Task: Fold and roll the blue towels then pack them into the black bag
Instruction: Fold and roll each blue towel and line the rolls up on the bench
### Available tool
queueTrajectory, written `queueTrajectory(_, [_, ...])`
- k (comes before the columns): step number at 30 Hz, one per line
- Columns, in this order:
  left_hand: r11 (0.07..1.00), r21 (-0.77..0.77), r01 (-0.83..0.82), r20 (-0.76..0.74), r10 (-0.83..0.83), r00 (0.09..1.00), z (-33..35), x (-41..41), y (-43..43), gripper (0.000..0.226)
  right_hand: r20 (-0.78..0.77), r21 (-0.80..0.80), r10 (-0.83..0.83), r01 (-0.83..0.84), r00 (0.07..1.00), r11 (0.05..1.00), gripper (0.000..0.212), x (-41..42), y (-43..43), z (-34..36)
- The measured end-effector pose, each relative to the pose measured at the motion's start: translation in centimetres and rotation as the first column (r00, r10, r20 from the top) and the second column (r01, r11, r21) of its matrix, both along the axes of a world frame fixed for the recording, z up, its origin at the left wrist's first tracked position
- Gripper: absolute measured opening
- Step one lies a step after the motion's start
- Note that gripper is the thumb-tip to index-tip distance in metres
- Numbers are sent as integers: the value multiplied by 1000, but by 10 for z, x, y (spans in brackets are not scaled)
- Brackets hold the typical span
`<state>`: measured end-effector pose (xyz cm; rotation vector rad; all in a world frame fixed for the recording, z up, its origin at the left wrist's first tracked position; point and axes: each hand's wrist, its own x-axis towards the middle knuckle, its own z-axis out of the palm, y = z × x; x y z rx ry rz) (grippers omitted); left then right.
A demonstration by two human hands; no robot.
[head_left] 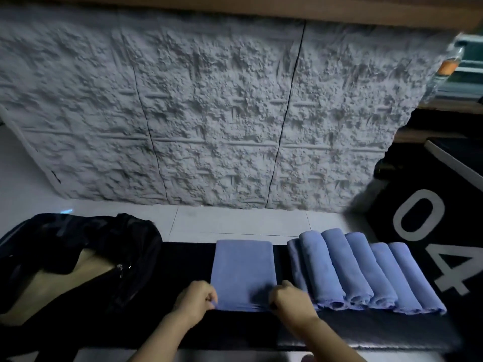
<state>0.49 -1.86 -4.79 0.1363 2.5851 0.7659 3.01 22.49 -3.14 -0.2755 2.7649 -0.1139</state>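
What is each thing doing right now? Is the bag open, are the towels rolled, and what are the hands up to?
Flat folded blue towel: lying flat on the black mat, not yet rolled.
Row of rolled blue towels: rolled, lying side by side, right of the flat one.
Black fabric bag: unzipped, open, no towel visible inside.
Left hand: pinches the flat towel's near left corner.
Right hand: pinches its near right corner.

dim room, rough grey textured wall above a pale tiled floor.

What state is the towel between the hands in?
Folded flat, not rolled: the towel lies as a smooth rectangle beside the rolled towels.
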Motion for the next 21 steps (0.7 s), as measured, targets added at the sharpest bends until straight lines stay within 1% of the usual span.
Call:
queueTrajectory(2, [997,-75,-5,41,8,999,-3,0,2,27,58,58,15,-18,998,998,24,-3,-1,-8])
queueTrajectory(4, [995,-94,-35,59,40,997,-3,0,4,20,95,66,2,-8,995,998,25,-9,0,-16])
queueTrajectory(7, [990,-125,-58,57,66,996,-6,0,7,9,112,10,-35,34,993,999,24,-16,6,-29])
queueTrajectory(9, [987,-130,-90,56,98,994,-8,3,10,8,120,-44,-66,71,991,997,22,-16,11,-37])
queueTrajectory(12, [978,-139,-154,74,166,983,-6,10,13,9,133,-104,-92,106,987,989,26,-13,15,-42])
queueTrajectory(14, [972,-129,-197,104,211,972,-8,13,11,8,158,-157,-114,139,981,978,28,-10,16,-43])
queueTrajectory(17, [962,-79,-261,153,271,950,-13,16,2,15,195,-214,-139,180,971,960,31,-8,14,-44])
queueTrajectory(18, [959,-56,-278,171,284,944,-15,17,0,16,207,-234,-153,200,966,951,28,-8,14,-44])
queueTrajectory(21, [953,-10,-303,187,299,936,-20,17,-3,13,236,-286,-208,273,949,919,12,-11,14,-44])
